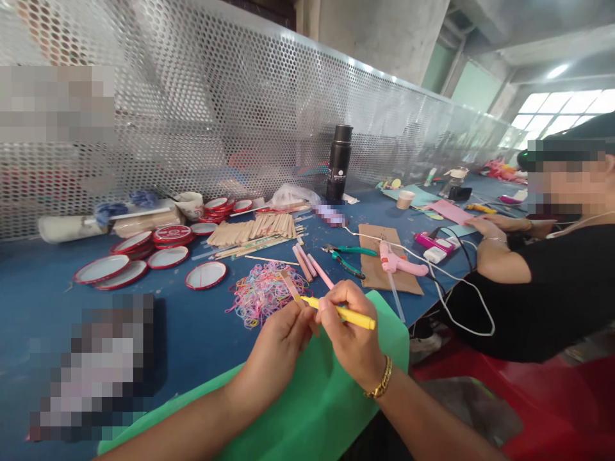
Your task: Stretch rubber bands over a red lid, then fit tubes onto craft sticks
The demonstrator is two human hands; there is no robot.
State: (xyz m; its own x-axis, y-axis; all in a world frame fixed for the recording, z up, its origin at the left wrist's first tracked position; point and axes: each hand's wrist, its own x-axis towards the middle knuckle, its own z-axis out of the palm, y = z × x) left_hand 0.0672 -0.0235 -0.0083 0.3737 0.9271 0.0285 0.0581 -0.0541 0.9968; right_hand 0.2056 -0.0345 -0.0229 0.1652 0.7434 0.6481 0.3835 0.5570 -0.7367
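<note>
My left hand (281, 342) pinches a flat wooden craft stick (291, 286) that points up and away over a green sheet (307, 410). My right hand (353, 330), with a gold bracelet at the wrist, grips a yellow utility knife (343, 313). The knife's tip meets the stick near my left fingers. Both hands hover just in front of a heap of coloured rubber bands (262, 291). Three pink sticks (310, 262) lie beyond them.
On the blue table lie red-rimmed lids (166, 256), a pile of wooden sticks (257, 229), green-handled pliers (346, 257), a pink glue gun (396, 259) on brown cardboard and a black bottle (339, 163). A perforated metal screen (240, 102) backs it. Another person sits at right.
</note>
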